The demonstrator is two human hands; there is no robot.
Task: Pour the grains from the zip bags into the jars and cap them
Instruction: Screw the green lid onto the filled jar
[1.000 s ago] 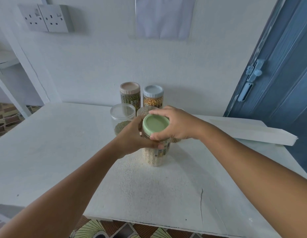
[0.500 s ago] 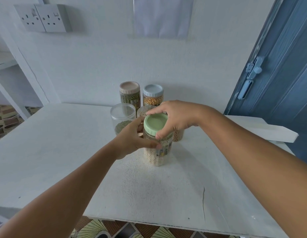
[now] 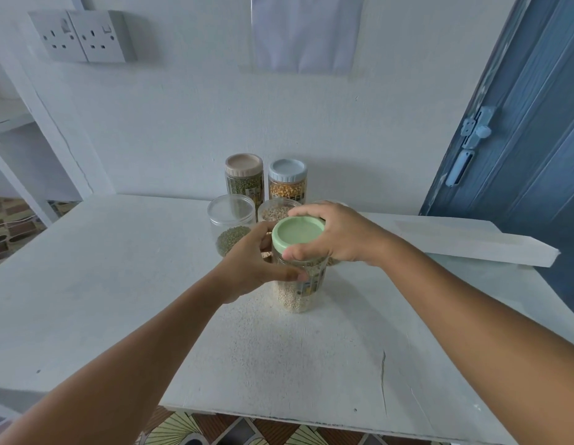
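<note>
The white painted worktop (image 3: pixel 118 284) ran back to a pale wall beside a blue door (image 3: pixel 520 139). Near its middle stood the clear plastic jar of pale grain (image 3: pixel 300 290), upright under its mint-green screw lid (image 3: pixel 298 232). My left hand (image 3: pixel 253 268) had its grip wrapped round the jar's upper wall, thumb across the front; my right hand (image 3: pixel 340 236) had its grip curled over the lid's rim, pinching it. I judged the filled jar fairly heavy and stiff, its smooth wall likely slippery, so the body needed a firm hold high up while the ridged rim took the twist. Behind it stood a beige-lidded jar of green grain (image 3: pixel 244 178), a blue-lidded jar of yellow corn (image 3: pixel 287 181) and a clear-lidded jar (image 3: pixel 231 220).
</note>
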